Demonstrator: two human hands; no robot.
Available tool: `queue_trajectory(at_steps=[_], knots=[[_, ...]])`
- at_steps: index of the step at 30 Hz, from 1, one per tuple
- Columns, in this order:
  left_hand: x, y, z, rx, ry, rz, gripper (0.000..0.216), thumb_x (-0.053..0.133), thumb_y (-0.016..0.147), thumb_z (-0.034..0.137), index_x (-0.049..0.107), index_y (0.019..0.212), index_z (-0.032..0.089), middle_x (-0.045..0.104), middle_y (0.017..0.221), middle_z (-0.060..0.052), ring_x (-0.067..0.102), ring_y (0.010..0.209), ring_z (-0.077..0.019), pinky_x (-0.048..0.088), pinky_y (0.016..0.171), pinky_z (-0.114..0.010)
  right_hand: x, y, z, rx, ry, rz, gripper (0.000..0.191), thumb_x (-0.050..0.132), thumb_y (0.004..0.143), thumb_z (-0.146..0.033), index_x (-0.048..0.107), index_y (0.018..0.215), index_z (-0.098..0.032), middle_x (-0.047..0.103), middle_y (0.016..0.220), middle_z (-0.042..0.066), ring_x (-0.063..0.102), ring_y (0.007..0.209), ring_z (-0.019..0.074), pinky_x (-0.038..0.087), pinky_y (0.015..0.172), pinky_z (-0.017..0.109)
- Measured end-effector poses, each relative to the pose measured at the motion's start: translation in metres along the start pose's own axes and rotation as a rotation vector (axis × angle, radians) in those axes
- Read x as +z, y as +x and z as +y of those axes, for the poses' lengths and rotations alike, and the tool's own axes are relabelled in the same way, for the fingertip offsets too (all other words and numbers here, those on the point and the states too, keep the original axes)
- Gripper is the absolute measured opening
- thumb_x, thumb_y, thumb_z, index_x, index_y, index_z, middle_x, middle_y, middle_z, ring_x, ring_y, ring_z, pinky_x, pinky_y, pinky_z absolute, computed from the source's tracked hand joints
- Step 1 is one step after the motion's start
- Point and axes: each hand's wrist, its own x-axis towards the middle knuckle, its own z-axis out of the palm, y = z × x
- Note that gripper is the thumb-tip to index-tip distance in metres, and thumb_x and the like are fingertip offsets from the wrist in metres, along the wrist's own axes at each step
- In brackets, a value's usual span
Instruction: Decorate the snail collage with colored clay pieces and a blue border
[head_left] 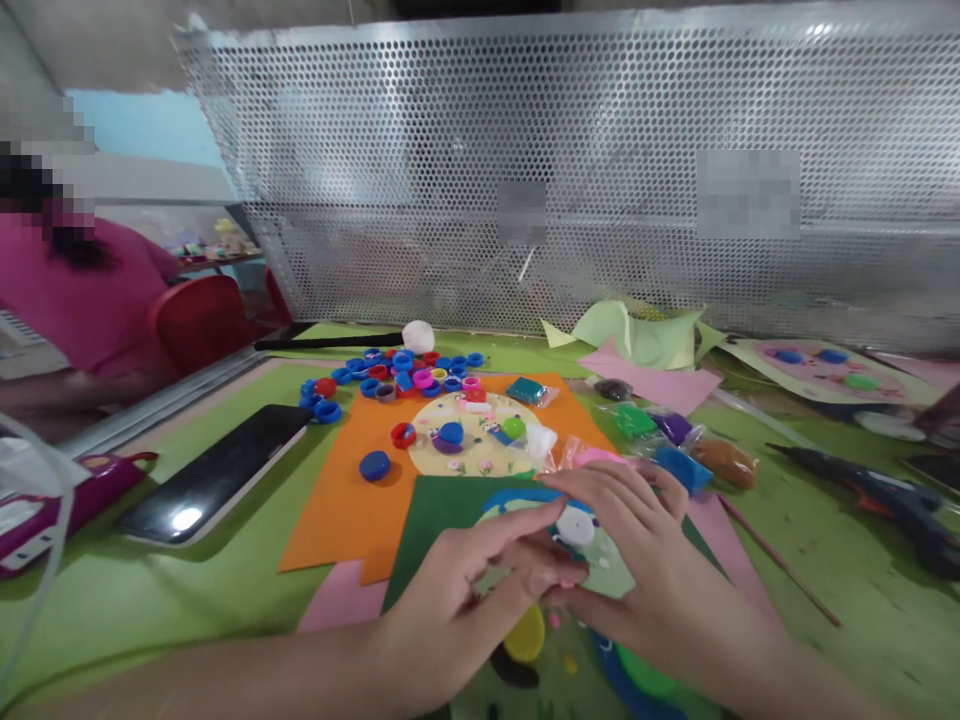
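My left hand point(457, 600) and my right hand point(645, 560) meet over a pale green round craft piece point(600, 550) with a blue rim and a white dot, lying on a dark green sheet point(427, 520). Fingertips of both hands are pressed together at the piece's middle; what they pinch is too small to name. A yellow cap point(526, 635) lies under my left hand. Behind sits an orange sheet point(337, 500) with a cream disc point(472, 440) carrying a few caps, and a heap of several coloured bottle caps point(397, 375).
A tablet point(217, 475) lies at the left. A glue gun point(885, 495) rests at the right. Small bags of coloured clay point(660, 435), pink and green paper point(645, 350) and a perforated metal screen point(570, 170) stand behind. Another person in pink point(75, 290) sits beyond on the left.
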Motion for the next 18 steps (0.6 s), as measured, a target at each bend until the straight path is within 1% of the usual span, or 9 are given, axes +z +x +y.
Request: queue_trajectory(at_steps=[3, 6, 8, 10, 13, 15, 18], knots=[[0.000, -0.002, 0.006, 0.103, 0.132, -0.078, 0.042, 0.046, 0.093, 0.020, 0.039, 0.134, 0.031, 0.066, 0.111, -0.002, 0.061, 0.104, -0.0159, 0.050, 0.088, -0.027, 0.001, 0.001, -0.002, 0.057, 0.058, -0.009, 0.059, 0.063, 0.063, -0.017, 0.041, 0.117, -0.026, 0.059, 0.113, 0.005, 0.051, 0.107, 0.0282, 0.025, 0.090, 0.049], [0.002, 0.000, 0.010, 0.281, 0.306, -0.175, 0.055, 0.049, 0.092, 0.021, 0.026, 0.140, 0.032, 0.059, 0.123, -0.003, 0.055, 0.113, -0.0189, 0.045, 0.096, -0.031, 0.001, 0.003, -0.004, 0.066, 0.100, 0.012, 0.062, 0.060, 0.061, -0.016, 0.041, 0.119, -0.026, 0.059, 0.114, 0.007, 0.052, 0.107, 0.0289, 0.026, 0.090, 0.049], [0.001, 0.002, 0.010, 0.359, 0.393, -0.213, 0.060, 0.051, 0.091, 0.024, 0.021, 0.142, 0.031, 0.057, 0.126, -0.004, 0.054, 0.114, -0.0215, 0.043, 0.098, -0.034, -0.001, 0.004, -0.004, 0.055, 0.108, 0.022, 0.062, 0.061, 0.062, -0.017, 0.040, 0.119, -0.027, 0.059, 0.114, 0.007, 0.052, 0.107, 0.0295, 0.028, 0.089, 0.050], [-0.002, 0.001, 0.009, 0.353, 0.447, -0.206, 0.060, 0.050, 0.090, 0.023, 0.021, 0.142, 0.029, 0.056, 0.126, -0.005, 0.054, 0.114, -0.0229, 0.044, 0.097, -0.035, -0.005, 0.004, -0.002, 0.068, 0.091, 0.032, 0.059, 0.064, 0.063, -0.020, 0.041, 0.117, -0.028, 0.060, 0.113, 0.007, 0.053, 0.106, 0.0302, 0.029, 0.087, 0.050], [-0.007, -0.001, 0.008, 0.300, 0.494, -0.143, 0.057, 0.047, 0.091, 0.020, 0.021, 0.141, 0.030, 0.055, 0.127, -0.006, 0.054, 0.114, -0.0222, 0.044, 0.096, -0.034, -0.009, 0.005, 0.002, 0.098, 0.059, 0.069, 0.053, 0.067, 0.066, -0.027, 0.043, 0.114, -0.029, 0.060, 0.111, 0.007, 0.053, 0.106, 0.0309, 0.030, 0.087, 0.050], [-0.008, -0.002, 0.008, 0.275, 0.527, -0.118, 0.056, 0.046, 0.091, 0.018, 0.022, 0.141, 0.030, 0.055, 0.127, -0.006, 0.054, 0.114, -0.0216, 0.045, 0.096, -0.032, -0.009, 0.006, 0.002, 0.109, 0.080, 0.051, 0.048, 0.066, 0.069, -0.027, 0.045, 0.112, -0.030, 0.060, 0.110, 0.006, 0.053, 0.106, 0.0305, 0.030, 0.087, 0.050], [-0.004, 0.001, 0.008, 0.311, 0.566, -0.173, 0.057, 0.049, 0.089, 0.019, 0.025, 0.140, 0.026, 0.054, 0.126, -0.008, 0.054, 0.113, -0.0226, 0.045, 0.095, -0.033, -0.006, 0.008, -0.002, 0.118, 0.174, -0.012, 0.046, 0.065, 0.069, -0.025, 0.047, 0.111, -0.029, 0.060, 0.108, 0.005, 0.052, 0.105, 0.0288, 0.030, 0.088, 0.049]])
